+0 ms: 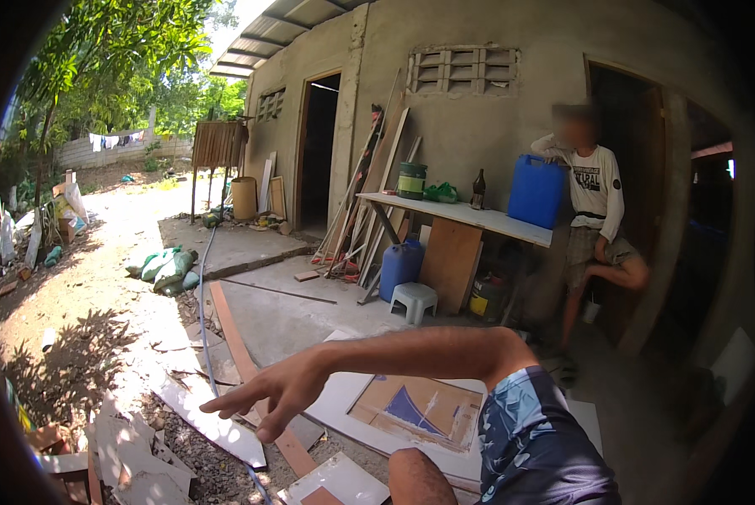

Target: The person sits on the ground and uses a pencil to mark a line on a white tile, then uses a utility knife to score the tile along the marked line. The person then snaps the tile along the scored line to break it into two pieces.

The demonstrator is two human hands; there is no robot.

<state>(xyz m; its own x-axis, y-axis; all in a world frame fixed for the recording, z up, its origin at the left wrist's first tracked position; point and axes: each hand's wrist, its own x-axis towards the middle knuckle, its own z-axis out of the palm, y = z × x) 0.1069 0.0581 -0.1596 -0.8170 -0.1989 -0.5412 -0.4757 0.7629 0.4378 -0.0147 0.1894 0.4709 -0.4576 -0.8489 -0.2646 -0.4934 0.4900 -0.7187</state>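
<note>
My right hand (281, 391) reaches across from the right, its bent arm in a blue patterned sleeve (537, 429). The fingers are stretched out and hold nothing. Beneath and around the hand are a long reddish-brown wooden strip (236, 337) and a white board piece (213, 421). Past the forearm lies a white-framed panel (340, 412) with a brown and blue middle (420, 411), partly hidden by the arm. A smaller white piece (335, 480) rests near the lower edge, beside what looks like my bare knee (420, 480). My left hand is out of sight.
A blue hose (205, 311) runs over the ground. Broken boards (129, 454) lie at the lower left. Ahead stand a grey stool (413, 301), a table (453, 214) with a blue jug (536, 189), and leaning planks (377, 185). Another person (592, 185) leans by the doorway.
</note>
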